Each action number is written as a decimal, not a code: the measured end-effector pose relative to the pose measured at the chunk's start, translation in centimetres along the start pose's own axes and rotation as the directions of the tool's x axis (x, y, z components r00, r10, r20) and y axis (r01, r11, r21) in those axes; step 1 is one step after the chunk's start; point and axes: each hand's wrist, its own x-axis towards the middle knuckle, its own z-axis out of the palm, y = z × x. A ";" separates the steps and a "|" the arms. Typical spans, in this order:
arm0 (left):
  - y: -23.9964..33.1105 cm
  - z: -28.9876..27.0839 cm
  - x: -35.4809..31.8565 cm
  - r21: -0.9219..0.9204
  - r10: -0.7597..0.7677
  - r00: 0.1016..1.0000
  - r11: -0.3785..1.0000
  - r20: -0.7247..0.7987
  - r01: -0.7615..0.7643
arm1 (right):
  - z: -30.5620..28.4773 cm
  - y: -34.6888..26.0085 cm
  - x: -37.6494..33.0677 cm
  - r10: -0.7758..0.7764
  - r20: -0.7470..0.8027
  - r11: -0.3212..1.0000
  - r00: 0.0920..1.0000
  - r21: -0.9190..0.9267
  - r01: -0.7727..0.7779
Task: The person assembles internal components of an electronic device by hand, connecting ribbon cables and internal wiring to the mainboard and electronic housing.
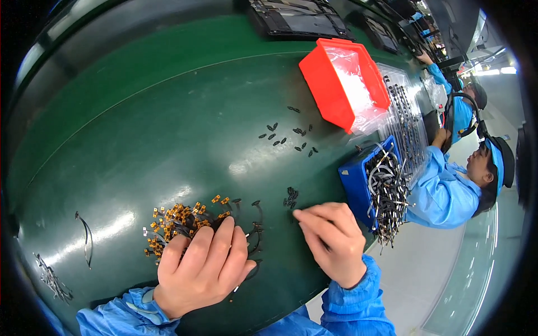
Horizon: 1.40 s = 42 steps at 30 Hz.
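My left hand [204, 266] lies palm down, fingers a little apart, over the near side of a pile of short dark cables with orange-gold connector ends [178, 219]. Part of that pile is hidden under the fingers. Several loose dark cables [256, 235] curve out to the right of this hand. My right hand [336, 241] is closed, its thumb and index finger pinched together at the edge of a small cluster of black plastic pieces [291, 196]. Whatever sits between those fingertips is too small to tell. More black pieces [283, 140] lie scattered farther off on the green table.
On the right stand a red bin [328, 84] lined with clear plastic and a blue bin [350, 179] heaped with cables. Clear trays [414, 129] lie behind them. A grey cable bundle [51, 278] rests far left, near a single cable [87, 241]. Co-workers in blue sit at right.
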 end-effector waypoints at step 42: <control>0.1 0.6 -0.3 -0.032 0.054 0.998 0.998 -0.023 -0.055 | 2.9 -1.9 5.9 -0.455 0.221 0.861 0.863 -0.138 0.489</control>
